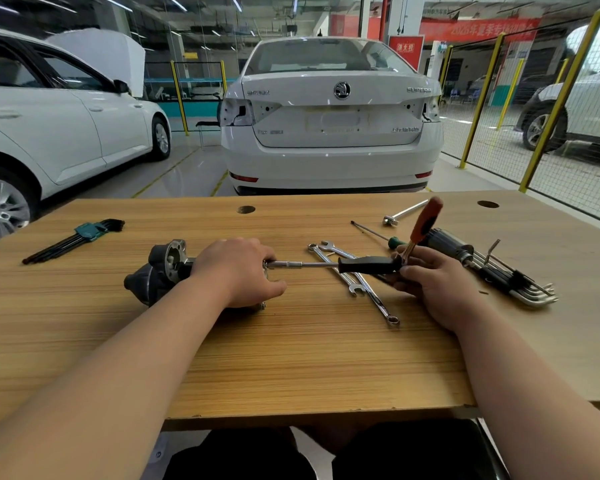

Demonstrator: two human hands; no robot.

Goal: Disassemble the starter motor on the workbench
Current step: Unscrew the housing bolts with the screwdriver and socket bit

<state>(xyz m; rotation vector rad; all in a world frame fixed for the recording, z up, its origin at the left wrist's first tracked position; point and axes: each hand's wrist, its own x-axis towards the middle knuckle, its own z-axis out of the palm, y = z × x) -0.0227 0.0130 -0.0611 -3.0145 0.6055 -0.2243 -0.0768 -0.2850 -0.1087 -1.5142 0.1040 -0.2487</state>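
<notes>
My left grip point(238, 271) and right grip point(437, 285) were bare, with nothing worn on the fingers or around the wrists. Both forearms, the left point(146, 348) and the right point(520, 368), were uncovered all the way to the lower corners of the view, and what I wore above them lay out of sight. Below the near edge of the worktop point(291, 414) my trousers point(243, 455) showed as plain black cloth over both thighs, without a visible pattern or marking.

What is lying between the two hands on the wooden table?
In the head view, a black-handled driver runs from the left hand on the starter motor to the right hand. Two wrenches lie under it.
</notes>
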